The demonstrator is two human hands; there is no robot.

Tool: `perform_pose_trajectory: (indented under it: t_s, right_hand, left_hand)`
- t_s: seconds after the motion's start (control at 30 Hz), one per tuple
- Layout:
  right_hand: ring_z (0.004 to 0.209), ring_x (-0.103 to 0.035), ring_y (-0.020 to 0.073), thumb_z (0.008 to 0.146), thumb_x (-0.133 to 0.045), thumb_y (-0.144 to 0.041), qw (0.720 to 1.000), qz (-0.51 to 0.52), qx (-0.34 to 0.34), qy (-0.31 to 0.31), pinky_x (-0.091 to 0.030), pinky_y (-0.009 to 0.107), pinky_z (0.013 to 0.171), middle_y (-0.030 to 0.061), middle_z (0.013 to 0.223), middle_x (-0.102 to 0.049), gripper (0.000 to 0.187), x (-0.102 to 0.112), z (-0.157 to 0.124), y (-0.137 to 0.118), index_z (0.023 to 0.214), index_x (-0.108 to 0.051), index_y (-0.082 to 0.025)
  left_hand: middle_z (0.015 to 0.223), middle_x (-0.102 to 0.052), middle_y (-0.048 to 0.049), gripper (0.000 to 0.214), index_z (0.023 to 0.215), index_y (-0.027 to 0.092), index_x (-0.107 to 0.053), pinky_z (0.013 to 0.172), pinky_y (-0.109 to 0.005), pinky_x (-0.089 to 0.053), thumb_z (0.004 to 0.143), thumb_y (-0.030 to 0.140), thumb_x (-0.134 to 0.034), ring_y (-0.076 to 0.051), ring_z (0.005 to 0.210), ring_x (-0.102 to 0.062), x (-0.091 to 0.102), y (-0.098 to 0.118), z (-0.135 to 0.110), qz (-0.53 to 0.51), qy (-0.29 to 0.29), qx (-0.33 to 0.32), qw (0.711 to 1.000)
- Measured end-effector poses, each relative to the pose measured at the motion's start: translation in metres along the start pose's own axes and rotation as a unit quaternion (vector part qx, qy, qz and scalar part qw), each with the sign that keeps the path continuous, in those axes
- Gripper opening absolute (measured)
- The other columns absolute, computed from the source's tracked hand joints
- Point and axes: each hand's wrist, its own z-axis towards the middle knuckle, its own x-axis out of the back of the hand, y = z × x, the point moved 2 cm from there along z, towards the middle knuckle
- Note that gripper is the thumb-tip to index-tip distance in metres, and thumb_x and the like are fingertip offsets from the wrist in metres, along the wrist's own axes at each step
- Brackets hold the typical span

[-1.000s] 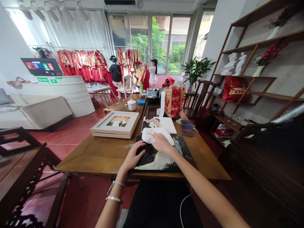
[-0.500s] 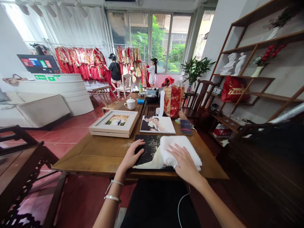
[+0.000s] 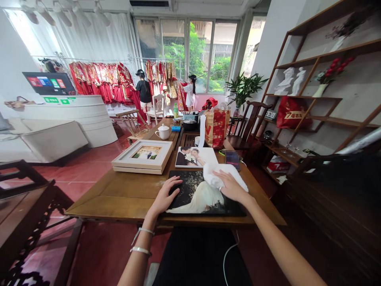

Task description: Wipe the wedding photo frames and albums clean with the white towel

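Note:
A dark photo panel (image 3: 185, 186) printed with a pale gown lies flat at the table's near edge. My left hand (image 3: 167, 194) rests on its left side, open, with the fingers stretched out. On the panel's upper right, a folded white towel (image 3: 239, 178) is bunched under my right hand (image 3: 232, 186). That hand lies flat on the towel, fingers extended and pressing from above. The towel and hand hide the panel's upper right part. Just beyond the panel is a photo print of a couple (image 3: 193, 157).
Picture frames (image 3: 143, 157) are stacked at the left of the wooden table (image 3: 116, 194). A phone (image 3: 232, 159), a red paper bag (image 3: 216, 127) and a white teapot (image 3: 163, 131) stand farther back. Two people are by the clothes racks. A cable (image 3: 228, 254) hangs near my lap.
My right hand has slid the towel away from me, toward the panel's upper right corner, uncovering the printed gown and lower right. My left hand stays in place.

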Motion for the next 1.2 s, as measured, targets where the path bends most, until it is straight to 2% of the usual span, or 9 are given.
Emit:
perform_pose_trajectory:
  t_s: [0.1, 0.2, 0.3, 0.5, 0.63, 0.73, 1.03, 1.13, 1.2]
  right_hand:
    - [0.138, -0.028, 0.0235, 0.072, -0.041, -0.010, 1.000, 0.000, -0.005, 0.013, -0.017, 0.048, 0.113, 0.0075, 0.145, -0.043, 0.067, 0.004, 0.029, 0.013, 0.139, -0.043, -0.017]
    - [0.139, -0.026, 0.0249, 0.071, -0.042, -0.009, 1.000, -0.005, -0.004, 0.023, -0.014, 0.049, 0.114, 0.0075, 0.146, -0.041, 0.068, 0.001, 0.027, 0.011, 0.138, -0.044, -0.015]
    - [0.140, -0.022, 0.0240, 0.064, -0.043, -0.006, 1.000, -0.009, 0.012, 0.019, -0.010, 0.049, 0.115, 0.0011, 0.148, -0.038, 0.074, -0.006, -0.003, -0.002, 0.137, -0.046, -0.021]
    - [0.142, -0.015, 0.0207, 0.052, -0.039, -0.006, 0.997, 0.027, 0.071, -0.024, -0.006, 0.052, 0.116, -0.0101, 0.150, -0.031, 0.091, -0.011, -0.094, -0.036, 0.138, -0.043, -0.034]
    - [0.142, -0.016, 0.0211, 0.051, -0.039, -0.007, 0.995, 0.048, 0.072, -0.047, -0.006, 0.053, 0.116, -0.0102, 0.149, -0.032, 0.092, -0.008, -0.115, -0.040, 0.138, -0.043, -0.037]
    - [0.141, -0.021, 0.0199, 0.056, -0.039, -0.007, 0.995, 0.051, 0.078, -0.038, -0.010, 0.050, 0.116, -0.0076, 0.148, -0.036, 0.086, -0.006, -0.097, -0.030, 0.137, -0.046, -0.033]
    - [0.138, -0.027, 0.0223, 0.071, -0.041, -0.011, 1.000, 0.022, 0.002, 0.008, -0.015, 0.048, 0.114, 0.0045, 0.145, -0.042, 0.067, 0.000, 0.011, 0.002, 0.137, -0.046, -0.020]
    - [0.138, -0.029, 0.0252, 0.070, -0.041, -0.011, 1.000, 0.013, -0.015, 0.014, -0.015, 0.049, 0.114, 0.0076, 0.144, -0.043, 0.066, 0.000, 0.015, -0.002, 0.135, -0.048, -0.015]
    - [0.138, -0.028, 0.0254, 0.067, -0.041, -0.010, 1.000, 0.009, -0.013, 0.011, -0.013, 0.050, 0.114, 0.0070, 0.144, -0.044, 0.068, -0.003, -0.001, -0.010, 0.134, -0.050, -0.015]
  left_hand:
    - [0.136, -0.053, -0.0068, 0.029, 0.115, 0.024, -0.061, 0.113, -0.046, -0.028, 0.088, 0.027, -0.050, -0.023, 0.132, -0.041, 0.000, 0.000, 0.000, 0.000, 0.003, -0.001, 1.000]
    - [0.136, -0.053, -0.0073, 0.029, 0.115, 0.023, -0.061, 0.113, -0.045, -0.028, 0.088, 0.026, -0.050, -0.023, 0.132, -0.041, -0.001, -0.001, -0.001, 0.000, 0.008, 0.004, 1.000]
    - [0.136, -0.052, -0.0081, 0.029, 0.115, 0.022, -0.061, 0.113, -0.045, -0.028, 0.088, 0.025, -0.049, -0.023, 0.132, -0.041, -0.001, -0.002, -0.001, 0.002, 0.007, 0.006, 1.000]
    - [0.135, -0.053, -0.0090, 0.029, 0.115, 0.021, -0.061, 0.113, -0.046, -0.028, 0.088, 0.024, -0.048, -0.023, 0.132, -0.042, -0.001, 0.000, -0.001, 0.009, 0.008, 0.005, 1.000]
    - [0.135, -0.053, -0.0069, 0.029, 0.114, 0.024, -0.062, 0.113, -0.047, -0.029, 0.088, 0.024, -0.049, -0.023, 0.131, -0.042, 0.000, 0.002, -0.001, 0.005, 0.009, 0.002, 1.000]
    - [0.135, -0.053, -0.0072, 0.029, 0.114, 0.024, -0.062, 0.113, -0.046, -0.029, 0.088, 0.024, -0.049, -0.023, 0.131, -0.042, 0.001, 0.003, -0.001, 0.002, 0.009, 0.000, 1.000]
    - [0.135, -0.054, -0.0069, 0.029, 0.114, 0.025, -0.062, 0.112, -0.046, -0.029, 0.088, 0.025, -0.050, -0.024, 0.132, -0.042, 0.002, 0.002, -0.001, 0.001, 0.007, -0.001, 1.000]
    - [0.135, -0.053, -0.0079, 0.030, 0.115, 0.024, -0.062, 0.112, -0.046, -0.029, 0.088, 0.025, -0.050, -0.024, 0.132, -0.042, 0.001, 0.001, -0.001, 0.001, 0.008, 0.002, 1.000]
    - [0.136, -0.053, -0.0077, 0.029, 0.115, 0.024, -0.062, 0.112, -0.046, -0.029, 0.088, 0.025, -0.050, -0.023, 0.132, -0.042, 0.001, 0.001, -0.002, 0.001, 0.009, 0.002, 1.000]
